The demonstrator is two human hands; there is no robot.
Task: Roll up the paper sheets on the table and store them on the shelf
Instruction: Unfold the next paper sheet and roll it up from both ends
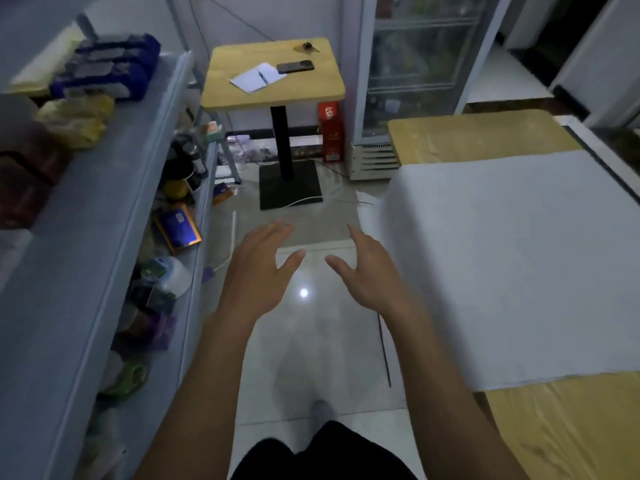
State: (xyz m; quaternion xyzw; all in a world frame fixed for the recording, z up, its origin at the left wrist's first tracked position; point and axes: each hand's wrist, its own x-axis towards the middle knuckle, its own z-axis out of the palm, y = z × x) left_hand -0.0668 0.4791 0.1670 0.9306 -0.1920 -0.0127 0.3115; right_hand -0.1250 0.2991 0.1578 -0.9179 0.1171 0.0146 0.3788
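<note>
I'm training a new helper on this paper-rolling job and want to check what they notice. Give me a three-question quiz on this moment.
1. True or false: the right hand grips the paper sheet.
2. Which lies on the small table? A) scissors B) phone C) cup
3. Fill in: the shelf stands on the person's ____ side.
Key: 1 false; 2 B; 3 left.

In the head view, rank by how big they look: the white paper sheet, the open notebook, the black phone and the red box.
1. white paper sheet, by far.
2. red box and open notebook: look alike, unranked.
3. black phone.
</note>
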